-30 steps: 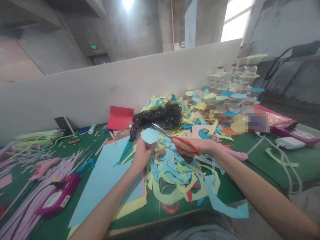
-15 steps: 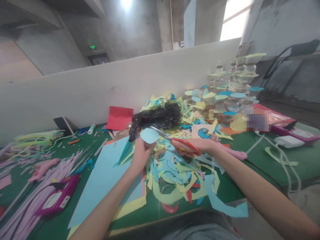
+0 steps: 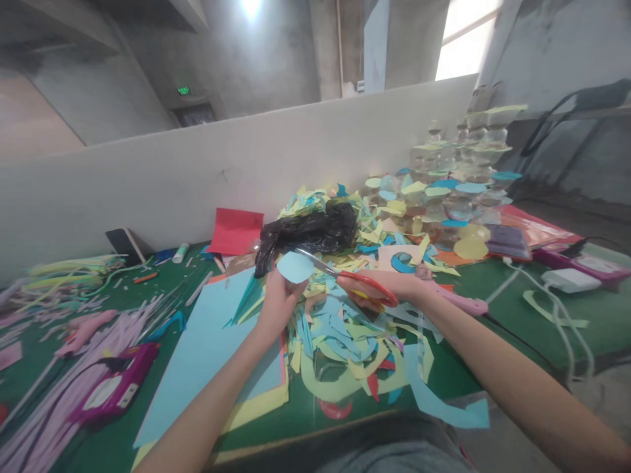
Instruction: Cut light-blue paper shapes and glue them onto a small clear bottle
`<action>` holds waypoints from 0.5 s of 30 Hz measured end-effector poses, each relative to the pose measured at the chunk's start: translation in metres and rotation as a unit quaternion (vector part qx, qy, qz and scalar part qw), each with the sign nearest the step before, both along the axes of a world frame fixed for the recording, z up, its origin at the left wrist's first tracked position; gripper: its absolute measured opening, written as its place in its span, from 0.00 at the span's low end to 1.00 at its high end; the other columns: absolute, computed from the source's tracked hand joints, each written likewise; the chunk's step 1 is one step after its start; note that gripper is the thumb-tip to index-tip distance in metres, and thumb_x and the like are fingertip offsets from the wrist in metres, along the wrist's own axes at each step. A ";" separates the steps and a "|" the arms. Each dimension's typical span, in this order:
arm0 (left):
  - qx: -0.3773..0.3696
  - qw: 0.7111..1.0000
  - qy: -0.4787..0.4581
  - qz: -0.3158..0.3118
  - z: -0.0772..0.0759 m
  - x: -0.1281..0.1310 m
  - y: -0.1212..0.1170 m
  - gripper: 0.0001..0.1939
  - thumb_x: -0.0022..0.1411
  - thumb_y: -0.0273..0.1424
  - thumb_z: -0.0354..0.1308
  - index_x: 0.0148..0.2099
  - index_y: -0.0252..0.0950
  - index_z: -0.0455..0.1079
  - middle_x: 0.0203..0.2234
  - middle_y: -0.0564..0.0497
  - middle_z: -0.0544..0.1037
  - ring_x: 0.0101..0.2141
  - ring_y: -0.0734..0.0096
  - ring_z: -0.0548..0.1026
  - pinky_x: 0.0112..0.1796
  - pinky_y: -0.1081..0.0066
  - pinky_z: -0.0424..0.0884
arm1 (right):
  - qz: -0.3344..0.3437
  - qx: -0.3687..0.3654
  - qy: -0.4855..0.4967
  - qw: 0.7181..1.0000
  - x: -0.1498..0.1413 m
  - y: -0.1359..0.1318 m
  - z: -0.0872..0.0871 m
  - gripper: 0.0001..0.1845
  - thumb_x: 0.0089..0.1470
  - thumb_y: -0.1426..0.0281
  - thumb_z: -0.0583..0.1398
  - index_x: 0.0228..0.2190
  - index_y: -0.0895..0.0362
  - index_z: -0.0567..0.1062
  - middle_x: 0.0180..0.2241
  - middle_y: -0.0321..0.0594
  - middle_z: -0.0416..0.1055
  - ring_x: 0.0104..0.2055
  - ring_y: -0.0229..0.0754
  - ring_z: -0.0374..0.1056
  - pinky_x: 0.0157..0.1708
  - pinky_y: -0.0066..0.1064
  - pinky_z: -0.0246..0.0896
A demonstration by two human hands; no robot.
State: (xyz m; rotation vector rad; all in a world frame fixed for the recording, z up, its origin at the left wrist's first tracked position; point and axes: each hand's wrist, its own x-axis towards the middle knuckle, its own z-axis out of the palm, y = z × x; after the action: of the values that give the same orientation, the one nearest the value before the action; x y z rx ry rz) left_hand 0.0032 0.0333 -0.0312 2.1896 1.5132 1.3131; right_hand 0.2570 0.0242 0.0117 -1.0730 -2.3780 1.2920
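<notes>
My left hand (image 3: 280,299) is closed on a light blue paper disc (image 3: 294,267), pinching its lower edge. My right hand (image 3: 379,286) grips scissors (image 3: 369,288) with red and yellow handles. The metal blades point up and left, close to the disc's right edge; whether they touch the paper I cannot tell. Below both hands lies a heap of paper offcuts (image 3: 340,335) in blue, yellow and green. A stack of coloured sheets (image 3: 211,368), light blue on top, lies under my left forearm. Right behind the disc is a crumpled black plastic bag (image 3: 315,230).
Pink glue guns lie at left (image 3: 86,332) and right (image 3: 461,301). A purple box (image 3: 118,384) rests on lilac strips at left. Clear bottles with paper discs (image 3: 458,190) stand stacked at back right, near a white adapter (image 3: 572,280) with cables. A white partition (image 3: 148,177) runs behind.
Both hands keep nearly the same place, with the disc and scissors still held. The scissors' red handle has shifted very slightly. The view moves a little.
</notes>
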 end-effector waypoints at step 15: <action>-0.027 0.999 -0.036 -0.013 -0.005 0.003 0.003 0.16 0.59 0.37 0.59 0.48 0.37 0.68 0.41 0.44 0.74 0.42 0.59 0.73 0.46 0.59 0.68 | 0.007 -0.002 0.036 0.999 -0.003 0.006 -0.002 0.31 0.61 0.46 0.45 0.18 0.54 0.55 0.15 0.31 0.55 0.16 0.33 0.51 0.20 0.28 0.49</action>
State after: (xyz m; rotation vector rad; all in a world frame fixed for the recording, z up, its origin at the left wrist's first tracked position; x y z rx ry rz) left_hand 0.0066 0.0364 -0.0362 2.0985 1.4727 1.3117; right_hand 0.2544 0.0299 0.0096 -0.9952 -2.3349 1.3173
